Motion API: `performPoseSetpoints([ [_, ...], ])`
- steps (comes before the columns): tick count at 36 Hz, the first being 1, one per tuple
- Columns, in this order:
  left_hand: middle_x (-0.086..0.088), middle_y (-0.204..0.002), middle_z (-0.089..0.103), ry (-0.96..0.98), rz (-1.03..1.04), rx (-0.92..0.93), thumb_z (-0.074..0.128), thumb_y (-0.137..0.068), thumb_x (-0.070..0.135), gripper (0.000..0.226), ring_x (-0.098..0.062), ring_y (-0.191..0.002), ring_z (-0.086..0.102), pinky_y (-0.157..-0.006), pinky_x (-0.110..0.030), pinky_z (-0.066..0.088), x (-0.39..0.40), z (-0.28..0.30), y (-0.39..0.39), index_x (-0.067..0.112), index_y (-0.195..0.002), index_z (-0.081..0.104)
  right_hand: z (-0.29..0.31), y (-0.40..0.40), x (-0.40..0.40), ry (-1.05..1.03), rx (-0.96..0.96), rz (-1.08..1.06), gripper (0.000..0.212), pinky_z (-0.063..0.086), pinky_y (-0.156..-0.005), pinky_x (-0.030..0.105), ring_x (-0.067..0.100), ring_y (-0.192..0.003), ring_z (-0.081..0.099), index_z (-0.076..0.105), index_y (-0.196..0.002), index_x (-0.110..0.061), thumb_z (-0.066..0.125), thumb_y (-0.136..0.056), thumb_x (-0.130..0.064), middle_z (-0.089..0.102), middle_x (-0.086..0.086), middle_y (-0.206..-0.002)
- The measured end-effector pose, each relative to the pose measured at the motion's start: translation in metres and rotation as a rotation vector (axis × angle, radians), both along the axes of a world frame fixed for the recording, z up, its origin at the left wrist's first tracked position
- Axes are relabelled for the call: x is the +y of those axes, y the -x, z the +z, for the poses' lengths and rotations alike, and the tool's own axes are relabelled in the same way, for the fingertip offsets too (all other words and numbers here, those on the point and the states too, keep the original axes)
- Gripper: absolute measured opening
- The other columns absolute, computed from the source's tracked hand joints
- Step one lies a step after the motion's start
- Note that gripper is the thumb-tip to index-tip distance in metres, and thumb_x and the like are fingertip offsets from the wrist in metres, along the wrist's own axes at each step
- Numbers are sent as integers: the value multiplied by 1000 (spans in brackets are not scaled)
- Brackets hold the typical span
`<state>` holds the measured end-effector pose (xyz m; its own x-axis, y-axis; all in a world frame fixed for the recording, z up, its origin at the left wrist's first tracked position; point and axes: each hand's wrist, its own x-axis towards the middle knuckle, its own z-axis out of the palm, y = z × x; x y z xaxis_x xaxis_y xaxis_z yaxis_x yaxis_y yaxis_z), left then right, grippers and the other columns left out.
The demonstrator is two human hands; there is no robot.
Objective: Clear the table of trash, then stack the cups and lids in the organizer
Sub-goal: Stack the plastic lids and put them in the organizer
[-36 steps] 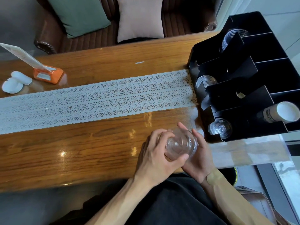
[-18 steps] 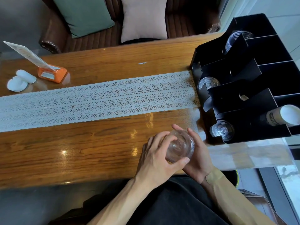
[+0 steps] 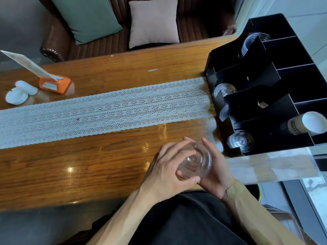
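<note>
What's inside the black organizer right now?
The black organizer holds clear stacks in a far slot, a middle slot and the nearest slot, plus a paper cup. Dividers hide the compartments' depths.

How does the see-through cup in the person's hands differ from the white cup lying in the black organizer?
The clear plastic cup is transparent and held above the table edge by both the left hand and the right hand; the white paper cup is opaque, carries dark print, and no hand touches it. The clear cup is outside the organizer; the white one lies on its side in a compartment. Both look like disposable drink cups.
</note>
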<state>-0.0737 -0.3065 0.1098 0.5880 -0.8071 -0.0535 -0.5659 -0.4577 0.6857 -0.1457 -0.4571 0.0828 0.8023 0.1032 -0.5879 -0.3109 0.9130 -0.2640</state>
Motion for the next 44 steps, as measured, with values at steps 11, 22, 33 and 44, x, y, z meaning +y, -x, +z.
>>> performPoseSetpoints([
  [11, 23, -151, 36, -9, -103, -35, 69, -71, 55, 61, -4, -132, 31, -111, -17, 24, 0, -3, -4, 33, -126, 58, 3, 8, 5, -24, 17, -47, 53, 52, -85, 50, 27, -104, 65, 65, -134, -19, 55, -94, -53, 68, 10, -123],
  [22, 11, -155, 34, 15, -203, -118, 68, -72, 63, 62, -13, -139, 28, -112, -34, 35, 21, -5, -10, 36, -124, 49, 8, 13, 32, -31, -18, -83, 60, 48, -93, 49, 29, -109, 63, 66, -132, -14, 69, -87, -53, 68, 15, -123],
  [33, -1, -157, 30, 126, -410, -201, 72, -70, 64, 58, -21, -145, 23, -110, -46, 36, 54, -7, -27, 29, -112, 52, 16, 16, 66, -69, 41, -98, 54, 56, -84, 49, 30, -96, 70, 74, -117, -13, 68, -86, -56, 74, 14, -108],
  [44, -10, -143, 42, 127, -640, -208, 72, -72, 48, 55, -27, -120, 53, -92, -40, 53, 65, -8, -32, 28, -115, 44, 23, 30, 94, -143, 30, -149, 59, 44, -105, 45, 29, -106, 63, 66, -124, -6, 69, -89, -55, 70, 15, -108],
])
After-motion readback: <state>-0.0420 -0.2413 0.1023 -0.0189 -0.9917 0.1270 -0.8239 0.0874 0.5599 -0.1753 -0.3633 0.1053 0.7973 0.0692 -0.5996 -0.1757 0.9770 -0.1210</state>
